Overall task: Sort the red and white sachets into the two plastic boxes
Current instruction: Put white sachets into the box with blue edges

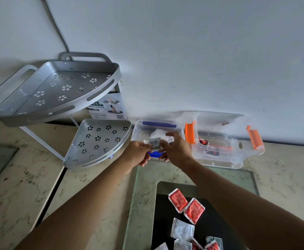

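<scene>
Two clear plastic boxes stand by the wall. The blue-latched box (138,131) holds white sachets; the orange-latched box (237,150) to its right holds red sachets (203,141). My left hand (138,153) pinches a white sachet (155,142) over the blue-latched box. My right hand (176,148) hovers beside it with fingers spread, touching the same sachet's edge. Loose red sachets (185,206) and white sachets (182,230) lie on a dark mat (165,222) near me.
A grey two-tier corner rack (57,94) with flower cut-outs stands at the left, its lower shelf (97,141) close to the blue-latched box. A cardboard carton (108,107) sits behind it. The marble counter (21,186) meets a white wall.
</scene>
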A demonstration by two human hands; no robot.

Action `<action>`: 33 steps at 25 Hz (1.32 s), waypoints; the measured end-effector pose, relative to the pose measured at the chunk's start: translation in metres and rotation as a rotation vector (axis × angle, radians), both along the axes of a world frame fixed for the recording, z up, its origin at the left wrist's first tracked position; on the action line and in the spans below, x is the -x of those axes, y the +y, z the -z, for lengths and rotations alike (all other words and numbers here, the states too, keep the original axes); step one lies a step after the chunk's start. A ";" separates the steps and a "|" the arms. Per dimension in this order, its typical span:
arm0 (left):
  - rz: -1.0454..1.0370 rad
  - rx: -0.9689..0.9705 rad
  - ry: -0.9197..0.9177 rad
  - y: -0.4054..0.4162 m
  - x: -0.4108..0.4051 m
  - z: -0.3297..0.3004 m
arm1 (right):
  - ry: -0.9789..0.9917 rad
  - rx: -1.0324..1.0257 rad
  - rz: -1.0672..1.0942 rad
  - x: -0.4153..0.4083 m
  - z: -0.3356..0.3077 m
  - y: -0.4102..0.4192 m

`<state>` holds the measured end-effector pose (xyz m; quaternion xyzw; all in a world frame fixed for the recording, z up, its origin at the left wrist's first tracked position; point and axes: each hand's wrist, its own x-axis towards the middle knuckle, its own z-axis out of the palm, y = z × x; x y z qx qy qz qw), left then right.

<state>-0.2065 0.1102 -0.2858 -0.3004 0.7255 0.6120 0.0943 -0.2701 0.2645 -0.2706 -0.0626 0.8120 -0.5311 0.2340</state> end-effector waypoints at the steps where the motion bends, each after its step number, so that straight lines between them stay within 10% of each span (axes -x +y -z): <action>1: 0.016 0.030 -0.003 -0.001 0.002 -0.002 | 0.004 -0.012 0.002 0.003 0.000 -0.002; 12: 0.112 0.264 0.110 -0.010 0.022 -0.043 | 0.166 -0.113 -0.033 0.028 -0.019 -0.007; 33: -0.014 0.109 0.216 0.002 0.000 -0.124 | 0.202 0.118 0.004 0.006 -0.094 0.010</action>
